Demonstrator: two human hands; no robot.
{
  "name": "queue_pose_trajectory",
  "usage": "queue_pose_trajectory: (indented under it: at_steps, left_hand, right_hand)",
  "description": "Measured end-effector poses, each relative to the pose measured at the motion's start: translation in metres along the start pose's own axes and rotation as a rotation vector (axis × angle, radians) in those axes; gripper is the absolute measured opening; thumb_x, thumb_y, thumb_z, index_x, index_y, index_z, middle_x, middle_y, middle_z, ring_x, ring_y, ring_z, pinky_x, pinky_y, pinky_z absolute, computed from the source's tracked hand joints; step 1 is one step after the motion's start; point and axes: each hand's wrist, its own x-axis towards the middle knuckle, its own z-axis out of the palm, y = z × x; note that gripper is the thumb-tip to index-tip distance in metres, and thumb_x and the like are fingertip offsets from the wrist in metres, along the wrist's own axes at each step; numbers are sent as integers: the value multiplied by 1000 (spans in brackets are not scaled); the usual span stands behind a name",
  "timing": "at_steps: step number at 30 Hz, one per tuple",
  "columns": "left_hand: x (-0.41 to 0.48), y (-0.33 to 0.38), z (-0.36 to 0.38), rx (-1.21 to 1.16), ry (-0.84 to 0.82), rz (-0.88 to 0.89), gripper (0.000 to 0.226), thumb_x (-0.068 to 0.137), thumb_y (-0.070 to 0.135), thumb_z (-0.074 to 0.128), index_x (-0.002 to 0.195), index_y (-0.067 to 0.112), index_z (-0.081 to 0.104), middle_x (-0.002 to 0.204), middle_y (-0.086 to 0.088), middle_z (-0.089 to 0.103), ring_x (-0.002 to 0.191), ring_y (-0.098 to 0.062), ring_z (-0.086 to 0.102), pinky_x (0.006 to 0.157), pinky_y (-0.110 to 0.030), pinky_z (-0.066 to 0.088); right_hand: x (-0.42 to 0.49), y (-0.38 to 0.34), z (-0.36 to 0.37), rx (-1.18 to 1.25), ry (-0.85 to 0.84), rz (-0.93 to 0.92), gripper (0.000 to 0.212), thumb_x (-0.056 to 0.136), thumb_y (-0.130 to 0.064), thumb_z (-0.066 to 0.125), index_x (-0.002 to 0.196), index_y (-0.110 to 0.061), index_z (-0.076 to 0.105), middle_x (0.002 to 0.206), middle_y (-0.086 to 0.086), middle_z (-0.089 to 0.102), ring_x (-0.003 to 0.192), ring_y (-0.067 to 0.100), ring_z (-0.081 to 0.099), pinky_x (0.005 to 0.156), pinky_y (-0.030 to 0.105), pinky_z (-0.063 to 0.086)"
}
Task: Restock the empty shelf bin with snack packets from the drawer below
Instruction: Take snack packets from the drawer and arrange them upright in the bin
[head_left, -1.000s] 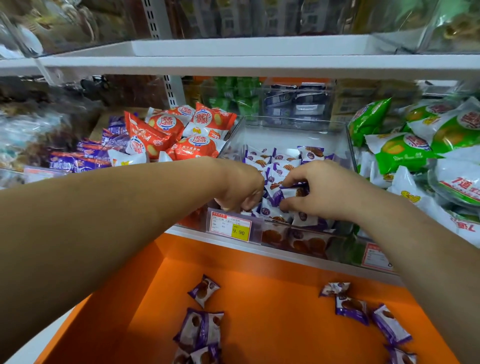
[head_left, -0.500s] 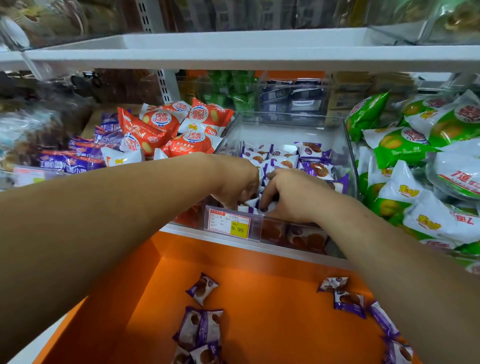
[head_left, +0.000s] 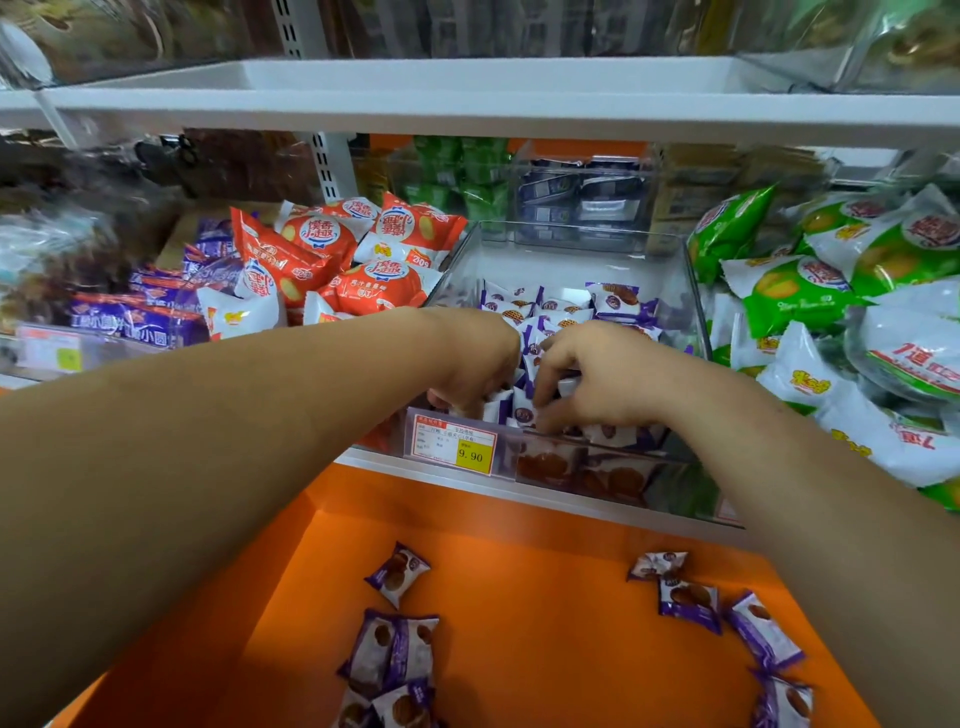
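A clear plastic shelf bin (head_left: 691, 291) in the middle of the shelf holds several purple-and-white snack packets (head_left: 613, 301). Both my hands reach into its front part. My left hand (head_left: 475, 364) has its fingers curled down among the packets near the front wall, fingertips hidden. My right hand (head_left: 597, 379) sits close beside it, fingers bent and pinching a white-and-purple packet (head_left: 522, 410). Below, the open orange drawer (head_left: 519, 597) has several more purple packets (head_left: 397, 571) scattered on its floor.
A price tag reading 9.90 (head_left: 454, 444) hangs on the bin's front. Red snack bags (head_left: 332, 254) fill the bin to the left, green and white bags (head_left: 800, 296) the one to the right. A white shelf board (head_left: 467, 104) runs overhead.
My right hand moved left from the bin's middle to right beside my left hand at the front. The view has shifted slightly.
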Motion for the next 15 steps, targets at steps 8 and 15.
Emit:
queue_pose_trajectory:
  at_steps: [8,15]
  left_hand:
    - [-17,5,-23,-112,-89,-69,28,81,8,81,82,28,61,72,6,65,68,-19,74,55,-25,56]
    - [-35,-8,-57,-364,380,-65,23,86,4,67,100,20,74,92,7,73,83,-13,65,73,-23,48]
  right_hand:
    - [-9,2,-18,-53,191,6,15,93,-18,70,97,-32,66,118,-5,67,110,18,63,96,39,53]
    - [-24,5,-40,-235,158,104,27,82,-37,81,108,-32,73,107,-10,71,104,20,62,92,31,51]
